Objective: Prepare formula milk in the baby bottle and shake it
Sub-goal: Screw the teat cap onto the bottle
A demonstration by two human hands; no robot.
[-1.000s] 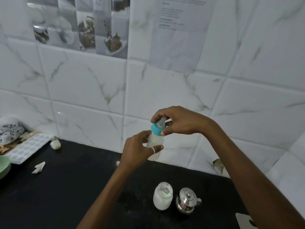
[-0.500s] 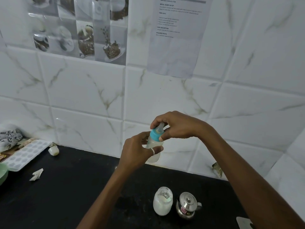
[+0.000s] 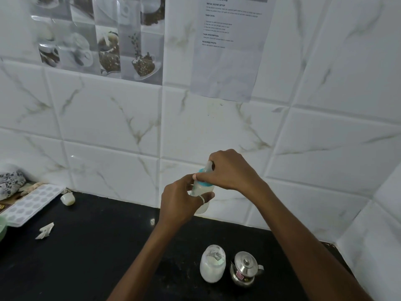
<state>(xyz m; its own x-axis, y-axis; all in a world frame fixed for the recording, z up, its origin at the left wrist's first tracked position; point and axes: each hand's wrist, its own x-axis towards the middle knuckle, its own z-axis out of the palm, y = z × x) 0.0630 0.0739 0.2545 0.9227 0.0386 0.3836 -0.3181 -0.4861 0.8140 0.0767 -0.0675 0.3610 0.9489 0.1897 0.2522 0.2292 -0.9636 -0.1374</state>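
Starting at the near edge, we note the black countertop (image 3: 97, 257): a dark surface with faint pale smears, spanning the lower frame from 8 to 4 o'clock. At 6 o'clock on it stands a glass jar (image 3: 212, 267) part-filled with white powder. Just beside it, at its 3 o'clock, sits a small steel pot (image 3: 245, 269) with a knobbed lid. We cannot tell whether the two touch.

Both forearms rise from the bottom edge and meet just below frame centre. The left hand (image 3: 180, 203), a ring on one finger, is wrapped around the body of the baby bottle (image 3: 203, 209). The right hand (image 3: 230, 170) is curled over the top, fingertips clamped on the teal collar (image 3: 207, 185), with the nipple (image 3: 209, 165) showing under the fingers. The bottle is held clear above the countertop, near upright, with white liquid inside.

At 9 o'clock on the countertop lies a crumpled paper scrap (image 3: 45, 230). Further back we see a white moulded tray (image 3: 30, 203), a small white cap (image 3: 68, 197) near the wall and a patterned cloth (image 3: 10, 181). A green rim (image 3: 1, 228) cuts the left edge.

Behind stands the wall (image 3: 108, 127), white marble-look tiles with grey veins, meeting a side wall at 3 o'clock. At 12 o'clock a printed sheet (image 3: 230, 51) is fixed to it; at 11 o'clock is a picture panel (image 3: 97, 35) of cups.
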